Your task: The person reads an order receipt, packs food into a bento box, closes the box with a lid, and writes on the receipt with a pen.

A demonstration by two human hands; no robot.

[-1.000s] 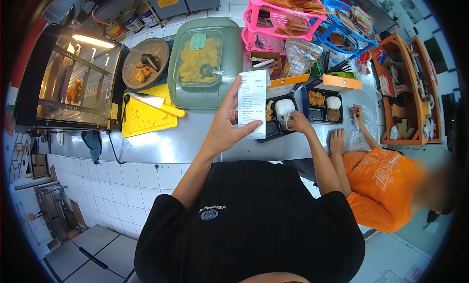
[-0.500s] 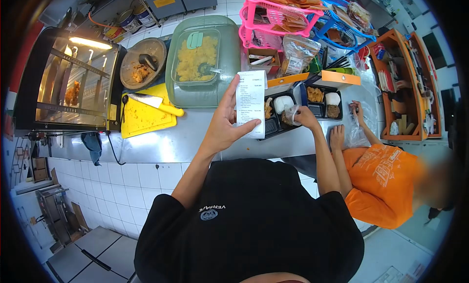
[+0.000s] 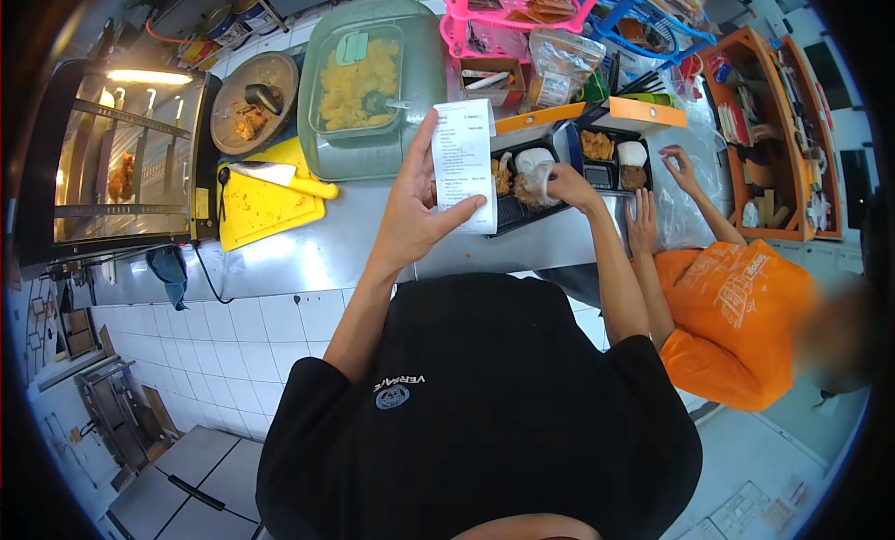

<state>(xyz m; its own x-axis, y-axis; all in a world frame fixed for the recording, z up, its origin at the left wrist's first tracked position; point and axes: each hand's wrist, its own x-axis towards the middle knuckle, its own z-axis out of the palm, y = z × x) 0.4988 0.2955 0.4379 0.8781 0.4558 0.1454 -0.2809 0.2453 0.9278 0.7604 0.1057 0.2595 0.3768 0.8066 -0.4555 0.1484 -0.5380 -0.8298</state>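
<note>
A printed paper slip (image 3: 464,172) is held upright in my left hand (image 3: 415,214), the thumb across its lower front. My right hand (image 3: 571,186) pinches a small clear plastic bag (image 3: 539,178) over the nearer black food box (image 3: 515,212). That box holds white rice (image 3: 534,158), a brown piece beside it and fried food partly behind the slip. To its right stands a second black box (image 3: 599,174) with fried pieces (image 3: 597,145), rice and a brown patty (image 3: 633,177). Both boxes have orange-edged lids standing open at the back.
A co-worker in an orange shirt (image 3: 732,293) leans at the right, hands near clear plastic (image 3: 681,214). Left are a lit display warmer (image 3: 130,158), a bowl (image 3: 252,106), a knife on a yellow board (image 3: 270,209) and a green tub (image 3: 322,158). Pink (image 3: 522,18) and blue baskets stand behind.
The view has shifted, so the counter items sit higher and further left. My right hand has moved the plastic bag over the brown piece. The co-worker's hands have lifted and spread a little.
</note>
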